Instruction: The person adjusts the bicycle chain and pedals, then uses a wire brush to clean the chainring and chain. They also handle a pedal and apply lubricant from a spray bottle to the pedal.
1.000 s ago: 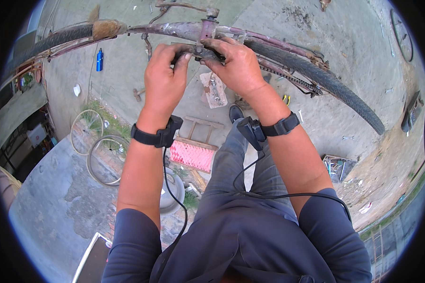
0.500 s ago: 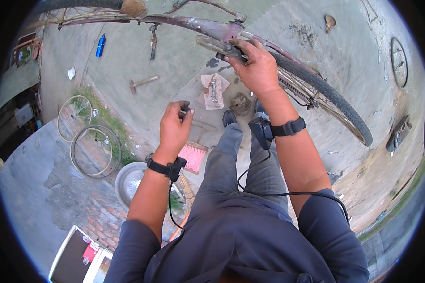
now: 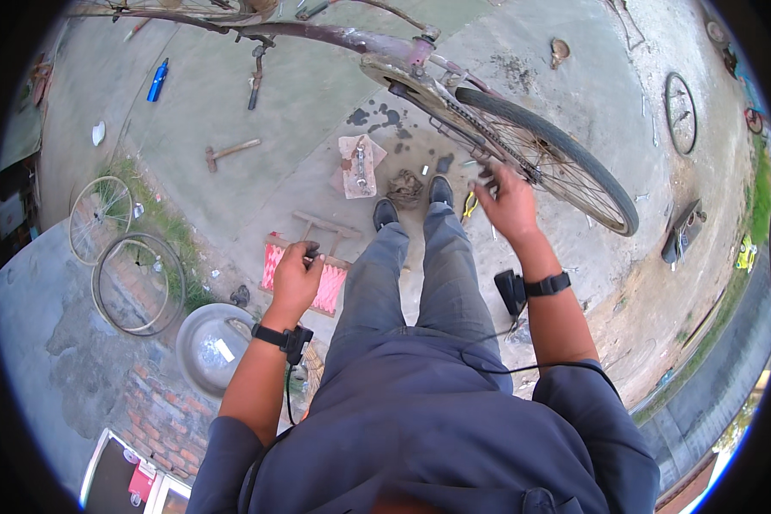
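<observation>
A round grey metal basin (image 3: 190, 364) holds a flat white rectangular piece (image 3: 224, 349). Next, the left hand (image 3: 295, 278) shows against a pink woven stool (image 3: 330, 295), fingers curled; whether it grips anything, I cannot tell. Across the top, the bicycle (image 3: 343, 36), purplish and scuffed, slopes lengthwise from upper left to its rear wheel (image 3: 598, 164) at right. Yellow-handled pliers (image 3: 469, 206) lie beside the right hand (image 3: 511, 207), its fingers loosely parted near the chain (image 3: 491, 137).
</observation>
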Available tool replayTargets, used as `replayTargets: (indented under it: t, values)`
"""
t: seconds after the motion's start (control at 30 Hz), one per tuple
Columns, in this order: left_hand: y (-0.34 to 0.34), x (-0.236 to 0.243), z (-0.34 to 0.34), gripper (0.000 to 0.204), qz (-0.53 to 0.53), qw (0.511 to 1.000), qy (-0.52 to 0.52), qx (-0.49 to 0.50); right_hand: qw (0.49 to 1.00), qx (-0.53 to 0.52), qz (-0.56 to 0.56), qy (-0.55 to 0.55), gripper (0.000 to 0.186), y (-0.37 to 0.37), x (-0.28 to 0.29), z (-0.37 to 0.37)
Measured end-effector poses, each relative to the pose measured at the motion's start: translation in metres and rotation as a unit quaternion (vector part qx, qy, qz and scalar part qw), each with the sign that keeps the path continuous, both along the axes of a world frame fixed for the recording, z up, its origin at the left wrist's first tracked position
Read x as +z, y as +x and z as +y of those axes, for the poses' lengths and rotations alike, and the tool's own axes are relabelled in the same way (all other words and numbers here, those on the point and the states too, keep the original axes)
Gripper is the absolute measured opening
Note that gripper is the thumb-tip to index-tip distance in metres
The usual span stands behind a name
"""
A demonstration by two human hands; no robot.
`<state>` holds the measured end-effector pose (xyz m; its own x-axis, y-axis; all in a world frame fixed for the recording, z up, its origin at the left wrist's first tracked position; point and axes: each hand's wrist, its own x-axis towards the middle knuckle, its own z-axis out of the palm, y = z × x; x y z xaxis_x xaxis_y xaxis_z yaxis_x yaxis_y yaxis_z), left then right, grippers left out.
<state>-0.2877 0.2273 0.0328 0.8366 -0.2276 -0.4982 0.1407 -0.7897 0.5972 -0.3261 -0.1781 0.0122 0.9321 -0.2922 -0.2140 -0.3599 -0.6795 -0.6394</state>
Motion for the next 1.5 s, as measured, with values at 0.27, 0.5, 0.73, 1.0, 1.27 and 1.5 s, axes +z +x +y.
replayTargets:
  t: [0.27,0.5,0.73,1.0,1.27,1.5]
  values:
    - [-0.028,0.011,0.006,0.025,0.051,0.998,0.025,-0.036,0.974,0.042,0.209,0.078,0.038,-0.127,-0.021,0.027]
    - [-0.053,0.023,-0.030,0.024,0.035,0.996,0.025,-0.073,0.943,-0.034,0.273,0.189,0.047,-0.194,-0.063,0.004]
    - [-0.074,0.041,-0.078,0.025,0.041,0.996,0.003,-0.077,0.908,-0.215,0.246,0.261,0.036,-0.262,-0.091,-0.053]
    - [-0.067,0.058,-0.104,0.026,0.011,0.998,-0.013,-0.061,0.807,-0.387,0.228,0.384,0.033,-0.284,-0.077,-0.077]
    - [-0.033,0.064,-0.112,0.026,0.007,0.998,-0.015,-0.067,0.808,-0.351,0.238,0.409,0.037,-0.246,-0.084,-0.062]
    - [0.007,0.046,-0.095,0.026,0.016,0.995,-0.037,-0.093,0.788,-0.403,0.226,0.407,0.037,-0.223,-0.085,-0.038]
